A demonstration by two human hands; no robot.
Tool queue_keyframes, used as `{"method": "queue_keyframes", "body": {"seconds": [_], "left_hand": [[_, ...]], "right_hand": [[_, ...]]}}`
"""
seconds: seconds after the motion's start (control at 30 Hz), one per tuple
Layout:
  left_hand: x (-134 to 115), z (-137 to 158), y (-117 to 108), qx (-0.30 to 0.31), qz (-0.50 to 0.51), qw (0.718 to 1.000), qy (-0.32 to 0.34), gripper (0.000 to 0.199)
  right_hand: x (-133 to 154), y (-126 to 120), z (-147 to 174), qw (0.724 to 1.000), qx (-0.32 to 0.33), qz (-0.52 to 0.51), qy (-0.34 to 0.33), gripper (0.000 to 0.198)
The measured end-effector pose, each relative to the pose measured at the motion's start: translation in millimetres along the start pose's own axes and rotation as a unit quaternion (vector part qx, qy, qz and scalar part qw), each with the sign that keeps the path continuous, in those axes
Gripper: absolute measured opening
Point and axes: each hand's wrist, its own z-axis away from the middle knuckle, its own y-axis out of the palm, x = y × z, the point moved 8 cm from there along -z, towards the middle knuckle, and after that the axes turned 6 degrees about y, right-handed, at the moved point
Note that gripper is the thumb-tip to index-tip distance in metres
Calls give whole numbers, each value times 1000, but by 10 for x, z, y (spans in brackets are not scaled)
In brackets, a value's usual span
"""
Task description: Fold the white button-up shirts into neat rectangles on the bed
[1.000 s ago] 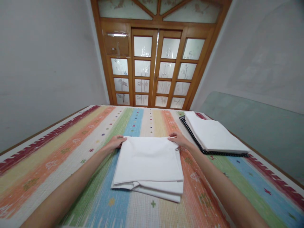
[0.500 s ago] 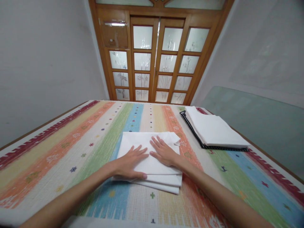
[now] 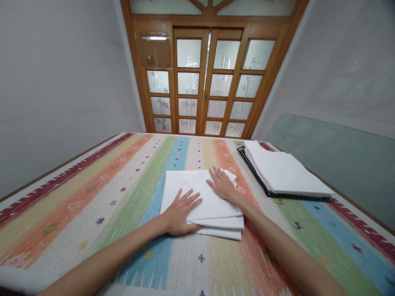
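Observation:
A folded white cloth (image 3: 191, 183) lies in several layers on the striped tablecloth (image 3: 145, 197), its near edges slightly uneven. My left hand (image 3: 182, 211) rests flat on its near left part, fingers spread and thumb at the front fold. Toward the far right corner, my right hand (image 3: 222, 183) presses flat on the top layer with its fingers stretched out. Neither hand grips anything. Part of the cloth's right side is hidden under my right hand and wrist.
To the right lies a stack of folded white cloth (image 3: 285, 170) on top of a black-and-white edged cloth (image 3: 268, 194). Beyond the table stands a wooden door with glass panes (image 3: 212, 82). A pale green panel (image 3: 333, 152) leans along the right wall.
My right hand has slid away from me and to the right over the cloth. My left hand has shifted slightly right. The whole view has moved a little.

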Motion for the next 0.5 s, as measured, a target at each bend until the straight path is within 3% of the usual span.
{"method": "queue_keyframes", "body": {"seconds": [0.2,0.33,0.5], "left_hand": [[35,-130,18,-1,-7,999,-32,84],[23,-114,3,-13,-8,999,-28,83],[26,-117,6,-9,-4,999,-33,82]], "right_hand": [[-233,12,-154,996,-19,-6,87,73],[-427,80,2,990,-20,-19,141,81],[-604,126,203,986,32,-11,163,83]]}}
